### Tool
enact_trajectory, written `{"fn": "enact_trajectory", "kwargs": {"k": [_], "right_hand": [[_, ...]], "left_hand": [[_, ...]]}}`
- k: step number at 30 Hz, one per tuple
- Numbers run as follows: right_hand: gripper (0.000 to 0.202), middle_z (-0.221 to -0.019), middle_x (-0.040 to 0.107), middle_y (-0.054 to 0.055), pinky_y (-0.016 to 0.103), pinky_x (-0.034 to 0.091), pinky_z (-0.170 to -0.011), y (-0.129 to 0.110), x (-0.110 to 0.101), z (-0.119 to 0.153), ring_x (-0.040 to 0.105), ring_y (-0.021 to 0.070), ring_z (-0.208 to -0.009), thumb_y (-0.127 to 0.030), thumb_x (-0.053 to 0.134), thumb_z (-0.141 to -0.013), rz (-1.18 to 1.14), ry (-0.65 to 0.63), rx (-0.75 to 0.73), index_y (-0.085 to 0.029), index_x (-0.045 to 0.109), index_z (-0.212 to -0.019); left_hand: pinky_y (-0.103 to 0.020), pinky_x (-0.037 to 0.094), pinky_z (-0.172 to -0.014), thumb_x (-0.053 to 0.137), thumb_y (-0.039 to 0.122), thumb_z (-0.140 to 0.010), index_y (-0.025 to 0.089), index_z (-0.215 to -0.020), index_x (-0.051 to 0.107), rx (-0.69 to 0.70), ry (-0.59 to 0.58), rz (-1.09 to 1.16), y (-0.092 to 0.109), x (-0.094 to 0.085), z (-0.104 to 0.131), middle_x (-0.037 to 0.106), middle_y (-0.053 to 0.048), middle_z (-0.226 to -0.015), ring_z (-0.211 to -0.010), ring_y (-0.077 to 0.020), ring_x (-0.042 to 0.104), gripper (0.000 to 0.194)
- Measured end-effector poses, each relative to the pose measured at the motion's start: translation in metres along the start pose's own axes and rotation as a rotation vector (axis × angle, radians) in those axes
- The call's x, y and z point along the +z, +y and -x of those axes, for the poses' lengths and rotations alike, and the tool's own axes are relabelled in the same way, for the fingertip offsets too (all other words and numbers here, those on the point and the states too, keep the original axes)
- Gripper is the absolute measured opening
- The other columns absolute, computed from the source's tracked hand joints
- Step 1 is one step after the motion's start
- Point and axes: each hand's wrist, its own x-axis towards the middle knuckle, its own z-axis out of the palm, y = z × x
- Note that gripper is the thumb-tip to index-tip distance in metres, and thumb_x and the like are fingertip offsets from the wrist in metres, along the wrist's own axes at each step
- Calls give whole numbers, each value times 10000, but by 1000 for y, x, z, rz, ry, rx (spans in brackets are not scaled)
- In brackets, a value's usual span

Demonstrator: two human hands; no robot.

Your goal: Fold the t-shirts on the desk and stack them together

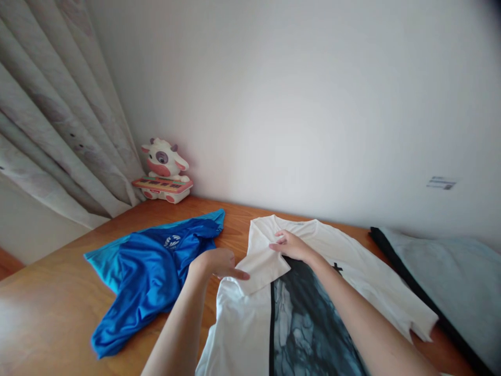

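A white T-shirt (246,329) with a dark marbled front panel lies on the wooden table, neckline toward the wall. Its left sleeve is folded inward over the chest. My left hand (224,265) is at the lower left edge of that sleeve, thumb on top and fingers partly hidden, closed on the fabric. Higher up, my right hand (290,245) pinches the folded sleeve near the collar, palm over the shirt. The other sleeve stretches out to the right.
A crumpled blue shirt (146,271) lies at the left on the wooden table (50,292). Behind it stands a cow toy with a keyboard (164,172), beside a curtain (58,115). Grey folded fabric (450,277) with a black edge is at the right.
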Motion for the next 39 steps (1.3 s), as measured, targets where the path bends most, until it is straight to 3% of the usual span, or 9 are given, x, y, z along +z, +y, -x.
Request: {"fn": "enact_trajectory", "kwargs": {"k": [3, 6, 11, 15, 20, 26, 32, 36, 39], "right_hand": [[400, -1238, 677, 157, 438, 465, -1003, -1, 9, 36, 615, 303, -1160, -339, 733, -815, 95, 129, -105, -185, 651, -1175], [322, -1297, 629, 167, 510, 424, -1070, 6, 23, 82, 547, 326, -1261, -308, 590, -926, 160, 252, -241, -187, 603, -1224], [270, -1163, 679, 111, 470, 546, -940, 32, 42, 132, 648, 286, -1100, -289, 590, -956, 284, 385, -495, -219, 579, -1217], [272, -1224, 683, 116, 480, 544, -994, 38, 43, 142, 648, 285, -1157, -260, 590, -960, 334, 361, -532, -211, 599, -1227], [292, -1342, 648, 167, 522, 504, -1068, 31, 39, 149, 614, 318, -1243, -292, 560, -975, 385, 265, -460, -170, 662, -1220], [429, -1484, 572, 161, 551, 397, -1173, 27, 39, 156, 511, 335, -1382, -406, 564, -981, 337, 216, -384, -189, 638, -1343], [405, -1477, 578, 167, 561, 382, -1172, 22, 36, 156, 509, 344, -1382, -403, 574, -969, 259, 227, -355, -193, 653, -1306], [299, -1334, 678, 148, 530, 432, -1121, 26, 34, 151, 593, 319, -1284, -351, 582, -960, 95, 288, -372, -196, 689, -1193], [260, -1113, 751, 102, 430, 522, -999, 31, 32, 144, 692, 252, -1087, -376, 509, -995, -182, 359, -339, -215, 685, -1098]], "left_hand": [[-360, 516, -713, 701, 505, -824, 197, -820, 701, 50, 273, -60, 5, 6, -10, 751, -100, -851, -764, -282, 702, 308], [-420, 469, -1031, 473, 283, -976, 143, -1140, 670, 151, 434, -92, 16, 19, -29, 699, -194, -1235, -1191, -313, 644, 292], [-382, 402, -1157, 308, 281, -1049, 127, -1467, 472, 233, 427, -122, 35, 47, -78, 592, -180, -1474, -1387, -244, 542, 474], [-501, 383, -1166, 300, 335, -1052, 136, -1516, 431, 100, 359, -181, 34, 50, -114, 516, -201, -1549, -1453, -304, 473, 521], [-599, 313, -1182, 316, 286, -1034, 216, -1423, 538, -16, 335, -294, 40, 40, -137, 492, -130, -1584, -1485, -317, 414, 454], [-664, 208, -1201, 347, 258, -1013, 73, -1482, 481, -114, 490, -432, 66, 74, -134, 308, -244, -1660, -1539, -428, 258, 521], [-646, 280, -1191, 338, 362, -1050, 163, -1526, 482, -72, 552, -509, 66, 91, -132, 416, -197, -1620, -1510, -383, 354, 536], [-601, 271, -1216, 364, 288, -1031, 99, -1499, 506, -39, 639, -530, 73, 88, -127, 421, -216, -1611, -1498, -376, 381, 524], [-533, 329, -1202, 365, 245, -1014, 44, -1480, 512, 30, 681, -545, 74, 100, -117, 432, -240, -1597, -1466, -363, 436, 528]]}}
